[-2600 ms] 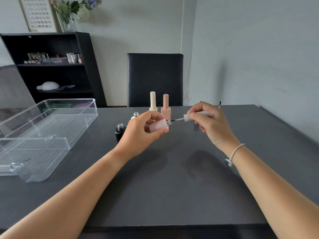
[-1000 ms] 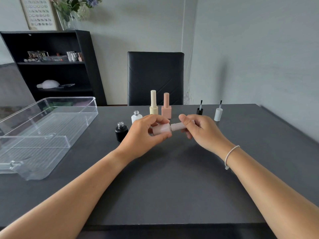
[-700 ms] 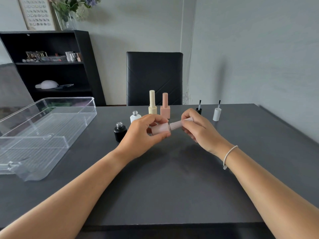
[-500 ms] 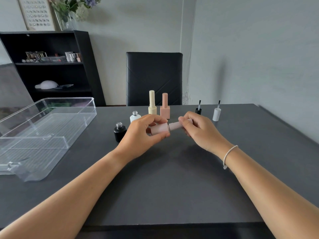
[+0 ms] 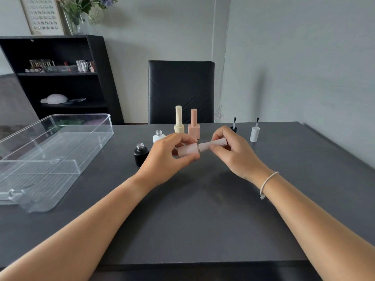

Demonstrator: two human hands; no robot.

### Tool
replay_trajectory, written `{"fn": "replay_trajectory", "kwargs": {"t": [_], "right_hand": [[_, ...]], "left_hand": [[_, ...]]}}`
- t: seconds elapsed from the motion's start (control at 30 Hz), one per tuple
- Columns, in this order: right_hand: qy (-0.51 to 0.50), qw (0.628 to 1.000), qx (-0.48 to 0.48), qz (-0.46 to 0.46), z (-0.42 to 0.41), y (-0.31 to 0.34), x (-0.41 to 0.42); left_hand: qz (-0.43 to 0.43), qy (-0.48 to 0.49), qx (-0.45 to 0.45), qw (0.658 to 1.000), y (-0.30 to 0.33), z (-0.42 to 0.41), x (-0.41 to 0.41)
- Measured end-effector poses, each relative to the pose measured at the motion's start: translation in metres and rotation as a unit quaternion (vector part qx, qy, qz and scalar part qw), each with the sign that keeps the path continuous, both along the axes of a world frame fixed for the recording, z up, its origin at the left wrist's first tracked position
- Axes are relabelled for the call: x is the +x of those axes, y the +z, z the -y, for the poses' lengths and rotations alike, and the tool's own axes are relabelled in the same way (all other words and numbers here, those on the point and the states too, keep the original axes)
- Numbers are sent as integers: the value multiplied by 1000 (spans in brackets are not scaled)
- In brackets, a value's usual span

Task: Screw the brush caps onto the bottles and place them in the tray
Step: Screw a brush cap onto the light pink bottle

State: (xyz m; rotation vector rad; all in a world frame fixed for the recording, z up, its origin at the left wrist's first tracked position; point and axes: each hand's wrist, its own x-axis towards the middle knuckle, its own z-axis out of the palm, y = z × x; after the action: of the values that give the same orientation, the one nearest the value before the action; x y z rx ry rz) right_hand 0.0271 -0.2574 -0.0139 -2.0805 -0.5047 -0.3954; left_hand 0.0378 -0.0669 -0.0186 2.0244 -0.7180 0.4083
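Note:
My left hand [image 5: 165,157] grips a pale pink bottle [image 5: 187,149] held sideways above the table. My right hand [image 5: 233,153] pinches the ribbed pink brush cap [image 5: 213,143], which sits against the bottle's neck. Behind them stand a capped cream bottle [image 5: 179,119] and a capped pink bottle [image 5: 194,124]. An uncapped white bottle [image 5: 158,135] and an uncapped black bottle [image 5: 140,154] stand to the left. A black brush cap [image 5: 233,126] and a white brush cap [image 5: 254,131] stand brush-up at the right. The clear tray [image 5: 60,142] lies at the left with no bottles in it.
The dark grey table [image 5: 203,209] fills the foreground. A black chair [image 5: 180,90] stands behind the far edge. At the back left is a black shelf unit [image 5: 56,78] with small items. The wall lies close on the right.
The brush cap, apart from the bottle 2.6 s ago, went into the neck. Since then my right fingers have been shifting around the cap while my left hand holds the bottle still.

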Motion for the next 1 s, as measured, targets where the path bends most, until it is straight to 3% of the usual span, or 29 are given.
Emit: {"fn": "replay_trajectory", "kwargs": {"t": [0.3, 0.57, 1.0], "right_hand": [[-67, 997, -29, 22, -2, 0, 2], [12, 1000, -4, 6, 1, -2, 1], [-44, 998, 8, 36, -1, -3, 3]], "left_hand": [[-1, 1, -6, 1000, 0, 0, 1], [9, 5, -4, 1000, 0, 0, 1], [3, -2, -7, 1000, 0, -1, 1]]}}
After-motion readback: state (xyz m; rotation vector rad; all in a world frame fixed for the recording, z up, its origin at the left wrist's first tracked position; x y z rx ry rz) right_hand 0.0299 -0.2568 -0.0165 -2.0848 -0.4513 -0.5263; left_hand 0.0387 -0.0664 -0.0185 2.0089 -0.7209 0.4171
